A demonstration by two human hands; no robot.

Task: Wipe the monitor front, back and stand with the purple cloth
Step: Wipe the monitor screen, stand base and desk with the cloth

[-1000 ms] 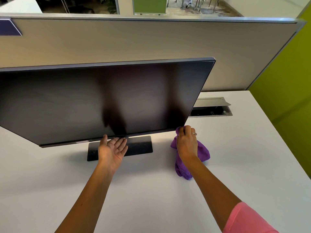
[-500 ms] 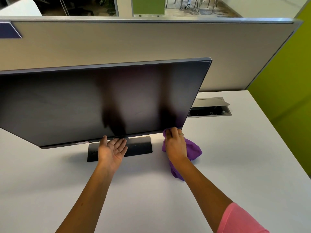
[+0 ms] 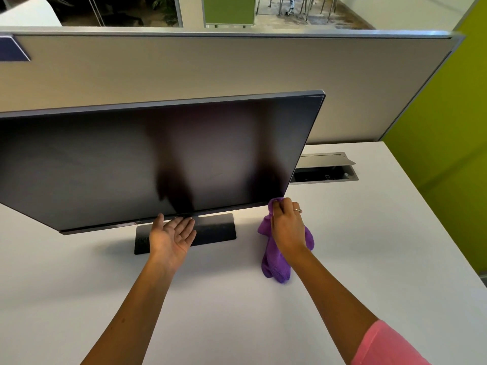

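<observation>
A wide black monitor [image 3: 158,159] with a dark screen stands on a flat black stand base [image 3: 216,229] on the white desk [image 3: 237,312]. My left hand [image 3: 171,237] is palm up under the screen's bottom edge near its middle, fingers touching the edge. My right hand [image 3: 287,225] grips the purple cloth [image 3: 275,267] and presses its top against the screen's lower right corner. The rest of the cloth hangs down to the desk. The monitor's back is hidden.
A beige partition [image 3: 210,72] runs behind the monitor. An open cable hatch [image 3: 325,168] is set into the desk at the back right. A green wall [image 3: 448,154] borders the desk on the right.
My right hand with the cloth slid left along the screen's bottom edge, then back right to the lower right corner. My left hand stayed under the edge.
</observation>
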